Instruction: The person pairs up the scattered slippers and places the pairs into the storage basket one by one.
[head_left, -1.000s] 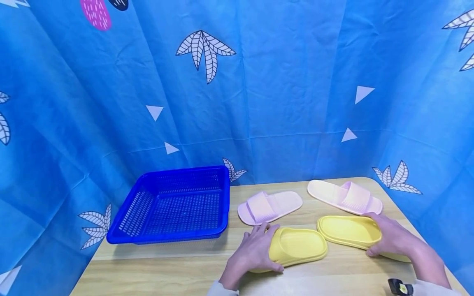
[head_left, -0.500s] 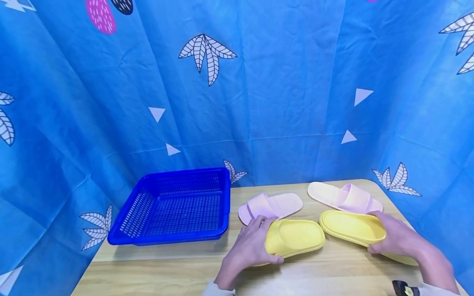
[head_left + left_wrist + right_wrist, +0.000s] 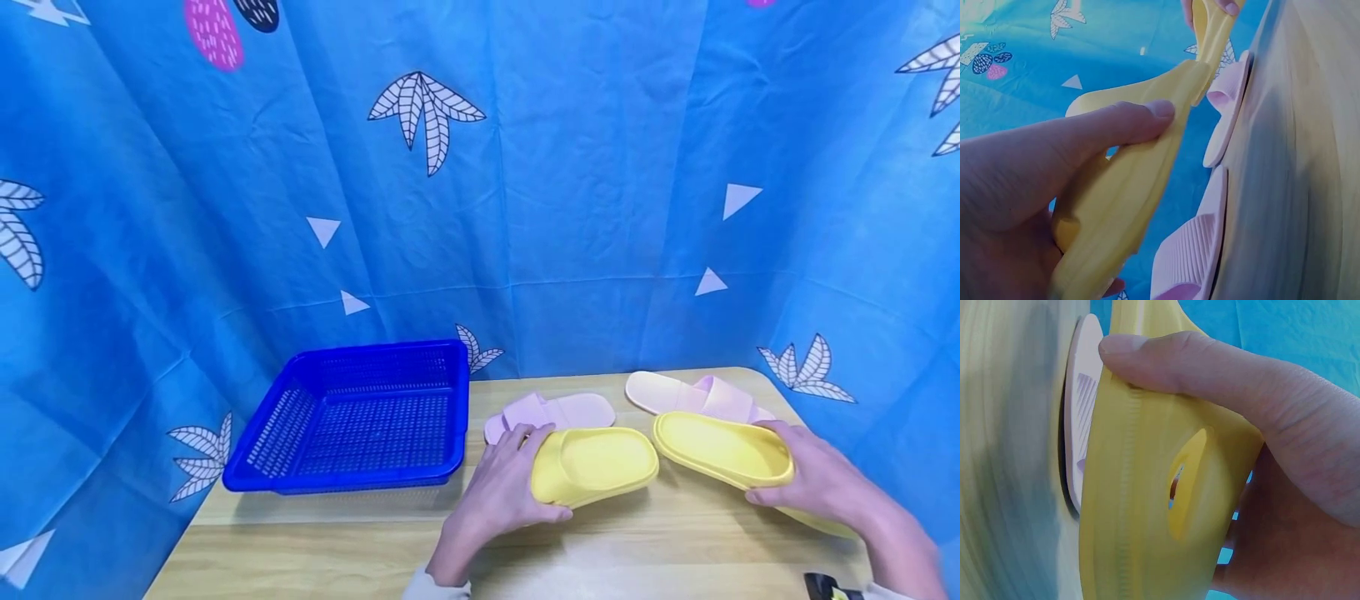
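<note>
My left hand (image 3: 502, 487) grips a yellow slipper (image 3: 607, 462) across its closed toe, thumb on the near side and fingers over the far side. In the left wrist view that slipper (image 3: 1129, 181) is raised off the table. A matching yellow slipper (image 3: 720, 446) is held by my right hand (image 3: 821, 475), the thumb (image 3: 1166, 359) pressed along the sole edge in the right wrist view. Their heel ends nearly meet between my hands. Behind them lie two pink slippers, one at the left (image 3: 558, 412) and one at the right (image 3: 690, 396), each partly covered in the head view.
A blue plastic basket (image 3: 345, 483) with perforated walls stands on the left of the wooden table (image 3: 360, 550). Blue patterned cloth (image 3: 577, 192) hangs around the table's back and sides. A black wrist device (image 3: 825, 586) shows at the bottom right.
Both yellow slippers have risen from the table and shifted away from me, in front of the pink pair. My hands keep the same hold. The basket and pink slippers stay put.
</note>
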Available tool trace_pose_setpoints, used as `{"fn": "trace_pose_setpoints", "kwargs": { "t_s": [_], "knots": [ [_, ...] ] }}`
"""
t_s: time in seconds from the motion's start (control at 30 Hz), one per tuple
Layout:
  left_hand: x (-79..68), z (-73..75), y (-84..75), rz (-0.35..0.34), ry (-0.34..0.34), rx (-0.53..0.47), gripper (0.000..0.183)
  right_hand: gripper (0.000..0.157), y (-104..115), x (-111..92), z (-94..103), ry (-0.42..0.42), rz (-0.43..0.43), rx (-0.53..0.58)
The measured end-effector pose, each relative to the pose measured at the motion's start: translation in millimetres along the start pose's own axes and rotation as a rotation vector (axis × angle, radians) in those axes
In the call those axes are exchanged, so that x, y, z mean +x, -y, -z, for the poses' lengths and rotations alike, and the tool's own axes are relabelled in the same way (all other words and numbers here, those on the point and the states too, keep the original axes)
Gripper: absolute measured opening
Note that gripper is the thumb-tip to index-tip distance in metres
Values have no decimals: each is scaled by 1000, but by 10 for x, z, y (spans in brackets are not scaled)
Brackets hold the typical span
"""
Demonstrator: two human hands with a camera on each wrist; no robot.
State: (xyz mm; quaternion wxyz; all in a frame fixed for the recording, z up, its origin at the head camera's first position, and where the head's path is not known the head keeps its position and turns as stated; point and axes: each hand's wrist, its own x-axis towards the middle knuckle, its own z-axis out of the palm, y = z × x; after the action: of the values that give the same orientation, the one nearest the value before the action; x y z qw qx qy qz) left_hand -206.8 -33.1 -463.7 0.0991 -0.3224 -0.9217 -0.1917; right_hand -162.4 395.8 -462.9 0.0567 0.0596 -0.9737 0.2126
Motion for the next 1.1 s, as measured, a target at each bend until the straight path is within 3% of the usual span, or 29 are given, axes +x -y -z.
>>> {"fn": "trace_pose_setpoints", "kwargs": {
  "t_s": [0.27, 0.53, 0.8, 1.1],
  "knots": [
    [53, 72, -24, -1, 10, -2, 105, 99, 9, -30, 61, -48, -15, -2],
    [91, 294, 73, 1, -59, -79, 103, 96, 37, -45, 61, -133, 28, 17],
    [103, 473, 219, 6, -113, -71, 100, 98, 82, -69, 78, -187, 21, 15],
    [81, 628, 372, -3, -200, -83, 102, 102, 147, -55, 136, -321, 57, 21]
  ]
}}
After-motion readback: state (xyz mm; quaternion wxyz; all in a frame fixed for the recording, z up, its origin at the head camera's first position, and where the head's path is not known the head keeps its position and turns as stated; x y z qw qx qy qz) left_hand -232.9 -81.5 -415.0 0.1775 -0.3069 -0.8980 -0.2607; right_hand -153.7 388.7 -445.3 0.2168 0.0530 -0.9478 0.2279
